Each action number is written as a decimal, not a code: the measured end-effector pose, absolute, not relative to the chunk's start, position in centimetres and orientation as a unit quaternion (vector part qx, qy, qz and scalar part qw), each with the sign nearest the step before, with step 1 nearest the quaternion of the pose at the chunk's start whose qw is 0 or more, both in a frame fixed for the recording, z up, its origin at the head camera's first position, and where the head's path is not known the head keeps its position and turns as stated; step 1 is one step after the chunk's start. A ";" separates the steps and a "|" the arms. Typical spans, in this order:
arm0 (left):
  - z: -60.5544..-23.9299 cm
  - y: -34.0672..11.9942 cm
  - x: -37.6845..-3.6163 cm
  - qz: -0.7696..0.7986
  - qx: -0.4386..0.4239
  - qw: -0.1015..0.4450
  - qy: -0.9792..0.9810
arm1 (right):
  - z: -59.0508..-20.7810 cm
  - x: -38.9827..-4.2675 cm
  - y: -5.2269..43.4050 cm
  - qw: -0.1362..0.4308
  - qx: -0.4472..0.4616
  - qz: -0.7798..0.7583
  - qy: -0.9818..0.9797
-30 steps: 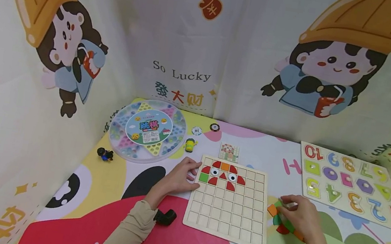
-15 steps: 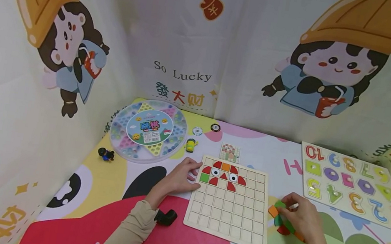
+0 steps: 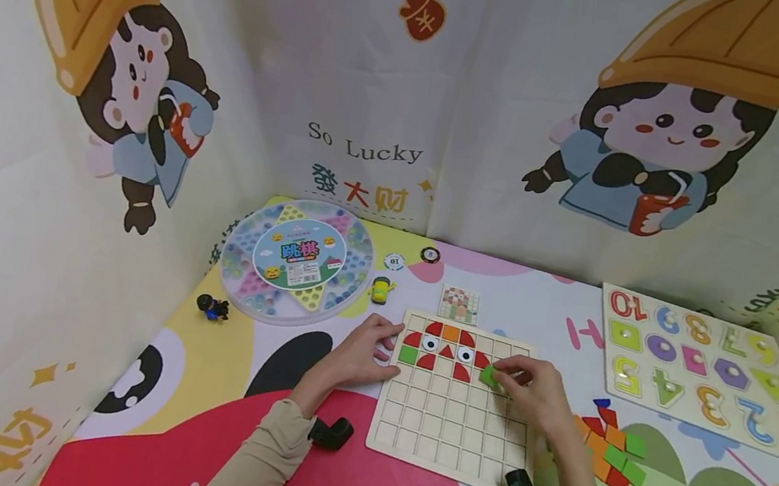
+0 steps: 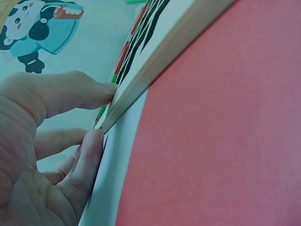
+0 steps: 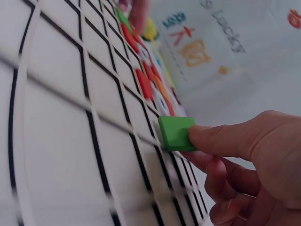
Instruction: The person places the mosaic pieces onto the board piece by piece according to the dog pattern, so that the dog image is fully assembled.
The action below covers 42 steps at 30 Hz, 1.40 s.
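My right hand (image 3: 535,389) pinches a green square tile (image 5: 176,133) between thumb and fingers. It holds this tile at the right side of the red pieces on the wooden grid board (image 3: 446,424); the right wrist view shows it tilted against the grid lines. On the upper rows, red quarter-round pieces, two eye tiles (image 3: 429,346), an orange square (image 3: 450,333) and a green square (image 3: 407,354) form a pattern. At the board's left edge, my left hand (image 3: 363,354) touches the rim with thumb and index fingertips, the other fingers lying behind.
Loose orange, green, red and blue tiles (image 3: 612,446) lie right of the board. A small pattern card (image 3: 459,304) sits behind it. Farther out are a number puzzle board (image 3: 706,370), a round checkers set (image 3: 296,263) and small toy figures (image 3: 212,307).
My right hand has left the loose tiles and moved left over the board, carrying a green square tile. The tile pile is now uncovered. My left hand stays at the board's edge.
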<state>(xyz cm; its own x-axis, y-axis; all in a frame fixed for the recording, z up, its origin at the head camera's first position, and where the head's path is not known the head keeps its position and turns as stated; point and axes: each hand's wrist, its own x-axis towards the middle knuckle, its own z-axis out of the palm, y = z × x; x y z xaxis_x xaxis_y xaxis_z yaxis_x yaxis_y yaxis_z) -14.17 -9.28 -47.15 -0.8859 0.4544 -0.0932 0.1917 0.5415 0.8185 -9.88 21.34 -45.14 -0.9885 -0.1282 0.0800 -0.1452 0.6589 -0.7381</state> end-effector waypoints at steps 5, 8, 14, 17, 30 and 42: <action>-47.1 -9.2 -14.2 0.442 0.186 0.151 0.864 | -45.2 -10.5 19.7 0.001 0.072 0.385 -0.920; -47.1 -9.2 -14.2 0.442 0.185 0.152 0.864 | -45.3 -10.5 19.4 0.000 0.062 0.358 -0.932; -47.2 -9.2 -14.2 0.440 0.188 0.151 0.865 | -45.7 -10.6 19.3 -0.002 0.058 0.334 -0.941; -47.1 -9.2 -14.2 0.441 0.186 0.152 0.865 | -45.8 -10.5 19.3 0.009 0.059 0.336 -0.940; -47.0 -9.3 -14.2 0.438 0.189 0.152 0.866 | -44.9 -9.2 21.4 0.056 0.008 0.339 -0.939; -47.1 -9.4 -14.2 0.440 0.193 0.149 0.864 | -44.3 -6.8 26.5 0.055 -0.016 0.324 -0.944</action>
